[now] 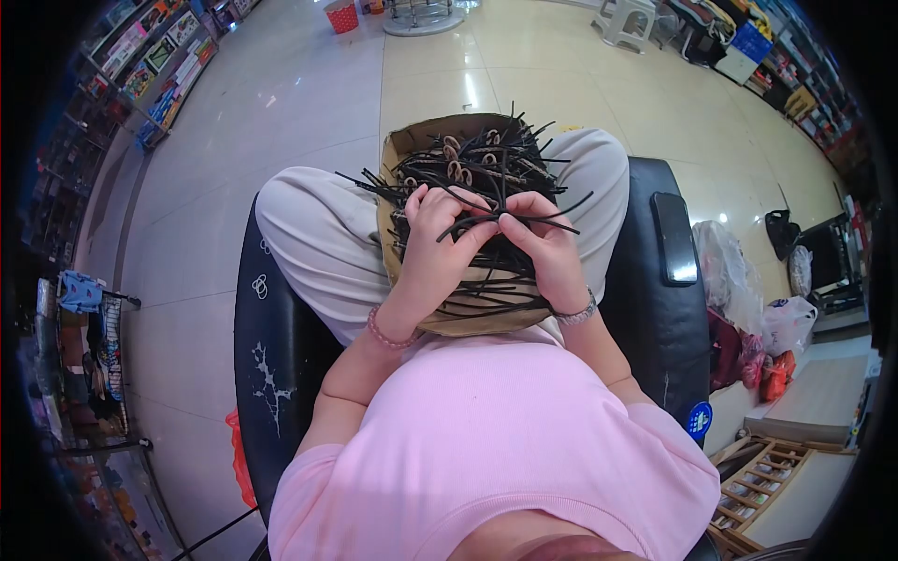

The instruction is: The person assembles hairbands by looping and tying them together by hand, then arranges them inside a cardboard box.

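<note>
In my lap rests a shallow cardboard box point(398, 154) filled with thin black cords point(524, 173). Some brown and tan cord loops point(456, 171) lie among them. Above the box, my left hand point(438, 234) pinches a few of the black cords between thumb and fingers. My right hand point(545, 241) is closed on the same small bunch, close beside the left fingertips. Loose cord ends fan out to both sides of the fingers. The exact crossing point of the strands is partly hidden by my fingertips.
A smartphone point(673, 238) lies on the right armrest of the black chair point(645, 318). Plastic bags point(788, 324) stand on the floor at right. Shelves of goods point(154, 70) line the left, and a white stool point(625, 21) stands far off.
</note>
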A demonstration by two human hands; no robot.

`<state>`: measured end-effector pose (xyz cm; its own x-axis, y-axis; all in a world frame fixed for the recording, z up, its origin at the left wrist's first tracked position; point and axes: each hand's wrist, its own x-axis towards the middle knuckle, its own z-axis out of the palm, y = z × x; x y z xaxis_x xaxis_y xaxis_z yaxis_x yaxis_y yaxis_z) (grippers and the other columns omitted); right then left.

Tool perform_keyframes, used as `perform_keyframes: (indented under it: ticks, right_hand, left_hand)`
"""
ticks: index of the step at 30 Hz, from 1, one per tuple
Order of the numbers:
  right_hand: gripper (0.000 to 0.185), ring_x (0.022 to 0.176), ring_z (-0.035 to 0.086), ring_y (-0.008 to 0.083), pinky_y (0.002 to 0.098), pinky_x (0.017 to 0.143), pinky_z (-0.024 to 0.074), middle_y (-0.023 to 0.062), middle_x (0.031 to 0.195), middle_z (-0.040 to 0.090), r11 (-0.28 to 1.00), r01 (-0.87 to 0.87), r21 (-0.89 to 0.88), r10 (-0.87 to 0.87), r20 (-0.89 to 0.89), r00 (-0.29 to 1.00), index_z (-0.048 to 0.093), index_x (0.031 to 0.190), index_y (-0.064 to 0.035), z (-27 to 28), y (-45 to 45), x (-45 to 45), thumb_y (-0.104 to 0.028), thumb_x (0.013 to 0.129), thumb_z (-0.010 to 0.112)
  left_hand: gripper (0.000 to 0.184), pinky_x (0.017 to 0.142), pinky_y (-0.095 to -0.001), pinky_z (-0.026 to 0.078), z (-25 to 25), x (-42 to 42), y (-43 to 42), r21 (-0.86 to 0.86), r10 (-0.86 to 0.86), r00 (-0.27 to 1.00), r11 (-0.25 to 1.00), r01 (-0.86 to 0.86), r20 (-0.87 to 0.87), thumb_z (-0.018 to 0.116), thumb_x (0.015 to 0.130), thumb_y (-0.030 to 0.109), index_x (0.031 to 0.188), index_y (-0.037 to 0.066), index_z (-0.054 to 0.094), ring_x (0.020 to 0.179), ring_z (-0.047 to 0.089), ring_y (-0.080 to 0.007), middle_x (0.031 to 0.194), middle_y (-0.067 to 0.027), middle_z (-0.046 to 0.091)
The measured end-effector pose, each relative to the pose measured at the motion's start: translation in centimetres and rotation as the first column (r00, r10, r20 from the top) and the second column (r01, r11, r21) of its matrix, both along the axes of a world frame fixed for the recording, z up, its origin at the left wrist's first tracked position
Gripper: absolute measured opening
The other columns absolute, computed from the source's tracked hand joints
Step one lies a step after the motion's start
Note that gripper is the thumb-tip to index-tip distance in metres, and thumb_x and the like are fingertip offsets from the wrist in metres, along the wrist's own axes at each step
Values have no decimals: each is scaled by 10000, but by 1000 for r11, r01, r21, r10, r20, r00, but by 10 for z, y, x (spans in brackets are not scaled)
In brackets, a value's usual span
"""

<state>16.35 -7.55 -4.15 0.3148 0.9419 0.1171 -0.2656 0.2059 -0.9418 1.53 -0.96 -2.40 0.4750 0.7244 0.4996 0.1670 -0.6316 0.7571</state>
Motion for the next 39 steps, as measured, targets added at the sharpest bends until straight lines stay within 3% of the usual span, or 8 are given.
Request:
perform_keyframes:
  ticks: [4,8,14,18,23,29,33,39]
  right_hand:
    - [146,805,550,80,187,758,459,38,934,647,998,-44,35,45,-17,999,642,1003,-8,1,-1,5,1,860,670]
    - [111,763,546,73,183,718,457,35,903,642,985,-164,-60,168,62,984,635,961,-10,4,-1,12,-6,859,677]
    - [72,786,537,83,191,726,441,25,877,615,985,-174,-7,174,68,982,597,884,-20,6,-6,8,31,863,643]
    - [90,672,499,81,201,639,427,15,792,582,981,-79,177,24,294,955,592,847,-2,-3,-1,3,12,833,679]
    - [101,645,475,91,214,612,414,17,767,568,950,-30,309,-122,460,880,582,828,4,1,-1,0,17,822,682]
    - [88,676,512,99,218,633,438,35,822,612,950,1,311,-164,500,850,609,857,20,1,-4,-3,21,816,686]
    - [111,715,547,103,206,657,454,50,866,648,967,69,245,-159,371,915,637,908,40,8,-5,-6,22,812,690]
    - [138,745,564,101,194,679,462,56,879,663,967,29,253,-122,360,925,653,945,48,9,-2,0,36,811,681]
  left_hand:
    - [149,1065,-400,251,7,-2,4,66,-30,996,997,36,-81,697,779,91,910,79,627,862,529,-163,903,-7,626]
    - [162,1037,-378,269,7,-4,7,80,-95,992,992,101,-80,687,757,73,907,75,626,878,517,-170,885,-9,609]
    - [168,1002,-359,284,9,-8,8,72,-151,983,985,159,-108,668,749,69,908,67,618,895,500,-190,889,-21,603]
    - [155,939,-331,318,19,-12,7,24,-186,967,981,193,-175,653,754,73,900,60,601,884,485,-212,879,-41,586]
    - [145,873,-312,343,22,-14,9,13,-262,956,964,266,-135,640,757,72,892,57,589,865,475,-218,879,-53,573]
    - [142,849,-312,359,20,-13,8,37,-245,960,967,252,-137,643,757,71,887,56,588,865,479,-217,881,-54,569]
    - [139,860,-314,356,18,-9,10,24,-168,983,985,170,-69,648,763,71,890,56,593,875,486,-211,893,-55,573]
    - [131,823,-306,379,20,-11,17,126,-142,984,980,155,-103,650,771,61,889,46,595,872,496,-215,891,-60,572]
